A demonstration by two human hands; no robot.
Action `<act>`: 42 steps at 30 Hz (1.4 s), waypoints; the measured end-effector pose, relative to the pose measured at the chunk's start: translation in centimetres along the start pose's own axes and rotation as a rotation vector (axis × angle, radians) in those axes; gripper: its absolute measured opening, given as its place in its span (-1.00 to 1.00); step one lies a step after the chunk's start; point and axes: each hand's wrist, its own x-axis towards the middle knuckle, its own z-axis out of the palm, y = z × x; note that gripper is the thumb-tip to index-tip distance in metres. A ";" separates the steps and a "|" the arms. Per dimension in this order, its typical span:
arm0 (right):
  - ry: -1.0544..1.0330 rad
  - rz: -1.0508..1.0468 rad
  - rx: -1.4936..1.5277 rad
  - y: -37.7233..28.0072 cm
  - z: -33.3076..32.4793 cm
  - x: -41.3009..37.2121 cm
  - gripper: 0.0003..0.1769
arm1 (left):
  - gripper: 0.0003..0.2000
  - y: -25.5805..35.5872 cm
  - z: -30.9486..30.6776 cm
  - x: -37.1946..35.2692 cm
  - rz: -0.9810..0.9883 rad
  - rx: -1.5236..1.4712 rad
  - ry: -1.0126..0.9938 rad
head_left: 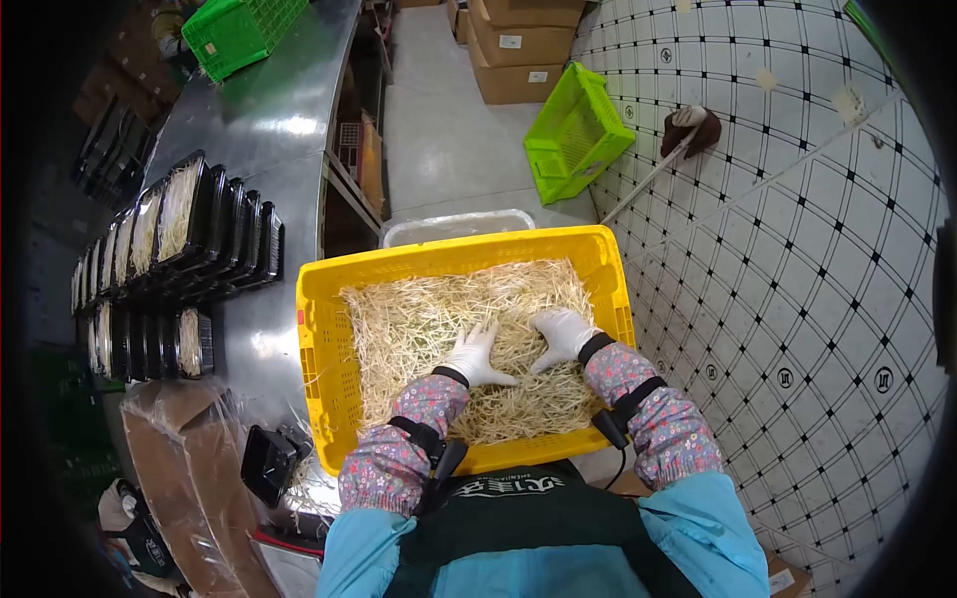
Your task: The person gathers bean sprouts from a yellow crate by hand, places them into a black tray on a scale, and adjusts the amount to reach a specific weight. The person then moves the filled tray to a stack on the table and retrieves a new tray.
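Note:
A yellow plastic crate [319, 329] stands in front of me, filled with pale bean sprouts [419, 319]. My left hand [477, 357] in a white glove lies flat on the sprouts near the crate's middle, fingers spread. A little to its right, my right hand [560, 333], also gloved, rests palm down on the pile with fingers apart. Neither hand has a visible grip on anything. Both forearms wear flowered sleeve covers.
A steel table [269, 130] at left carries rows of black trays [199, 229], some filled with sprouts. A green basket [239, 30] sits at its far end, another green basket [573, 135] on the floor. Cardboard boxes [518, 50] stand beyond. A mop [688, 130] leans right.

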 end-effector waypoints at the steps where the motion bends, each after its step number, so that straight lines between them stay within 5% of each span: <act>1: 0.020 -0.017 0.010 0.2 0.2 -0.2 -0.08 | 0.19 0.3 0.9 -0.2 -0.008 0.045 0.018; 6: -0.011 -0.137 -0.030 0.9 0.2 -2.1 -0.01 | -0.02 3.3 2.0 -3.6 0.025 -0.287 0.123; 7: -0.178 -0.099 -0.011 0.8 -0.7 -1.8 0.17 | -0.05 3.7 2.4 -4.0 0.020 -0.312 0.139; 11: -0.095 -0.288 -0.124 2.0 0.1 0.8 0.48 | -0.07 5.2 2.8 -4.6 -0.065 -0.263 0.166; 14: -0.245 -0.324 -0.266 1.5 -0.3 3.3 0.46 | -0.04 5.6 3.4 -4.8 -0.108 -0.241 0.171; 18: -0.456 -0.175 -0.191 1.6 0.1 2.2 0.16 | -0.01 6.8 2.5 -6.0 -0.058 -0.312 0.171; 19: -0.282 -0.275 -0.249 1.9 0.5 0.7 0.04 | -0.01 7.6 1.4 -6.5 -0.043 -0.356 0.091; 22: -0.293 -0.357 -0.337 2.4 0.7 -0.8 0.02 | -0.02 7.4 2.2 -7.2 0.145 -0.407 0.191; 23: -0.321 -0.355 -0.347 2.4 0.6 -0.5 0.05 | 0.07 7.0 2.1 -7.1 0.039 -0.473 0.037; 27: -0.417 -0.324 -0.301 2.5 -0.7 1.3 0.13 | 0.10 2.0 7.5 -3.1 -0.011 -0.711 0.082; 32: -0.513 -0.175 -0.278 1.7 -0.9 3.4 -0.05 | -0.10 4.0 4.5 -2.9 -0.242 -0.724 -0.016; 35: -0.489 -0.118 -0.243 0.9 -2.3 3.1 -0.15 | -0.23 2.9 5.9 -2.4 -0.241 -0.781 0.066; 38: -0.436 -0.116 -0.243 0.4 -3.3 3.2 -0.18 | -0.17 2.5 3.6 -3.2 -0.198 -0.807 0.085; 42: -0.178 -0.176 -0.166 -3.6 -8.1 3.1 -0.30 | -0.19 0.4 -3.7 -7.0 -0.126 -0.686 0.211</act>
